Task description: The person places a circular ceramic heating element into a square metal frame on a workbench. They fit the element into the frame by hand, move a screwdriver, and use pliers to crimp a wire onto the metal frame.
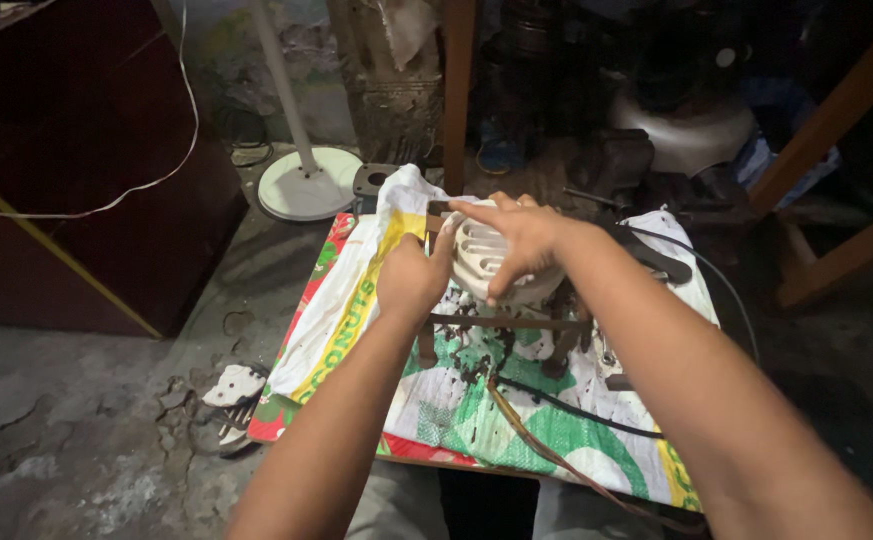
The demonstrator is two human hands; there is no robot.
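Together, both hands [411, 280] [521, 240] grip a pale ribbed casing [481, 262] over a green-and-white printed sack [456, 400].

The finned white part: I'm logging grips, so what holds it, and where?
The right hand lies over the finned white part, fingers spread across its top. The left hand presses its left edge.

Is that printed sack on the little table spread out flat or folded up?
Spread out. The printed sack covers nearly the whole table top, its edges hanging over the sides, with cables and dark debris lying on it.
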